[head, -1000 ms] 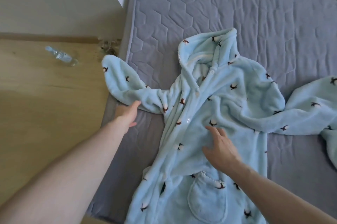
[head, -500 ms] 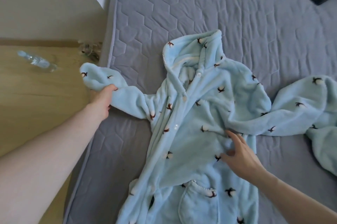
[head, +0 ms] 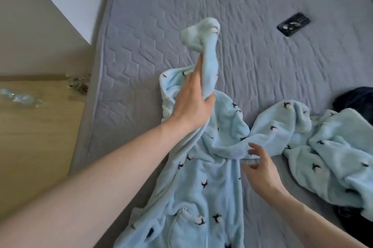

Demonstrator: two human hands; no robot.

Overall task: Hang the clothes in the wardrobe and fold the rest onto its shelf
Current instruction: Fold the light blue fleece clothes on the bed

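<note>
Fleece robe (head: 203,175) lies lengthwise on the bed (head: 252,45), toward the person. Left hand (head: 191,102) grips its raised sleeve (head: 210,61); right hand (head: 260,169), fingers loosely spread, hovers beside the other sleeve.

left grip (head: 192,102): raised, fingers curled, clutching | right grip (head: 260,169): low, fingers loose, spread

My only view: head cam, wide-angle, looking steeply down and forward, close over the bed (head: 252,49).

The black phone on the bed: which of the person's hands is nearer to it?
Left. The left hand, gripping the robe's sleeve, is nearer the phone; the right hand lies lower down, at the robe's other sleeve.
</note>
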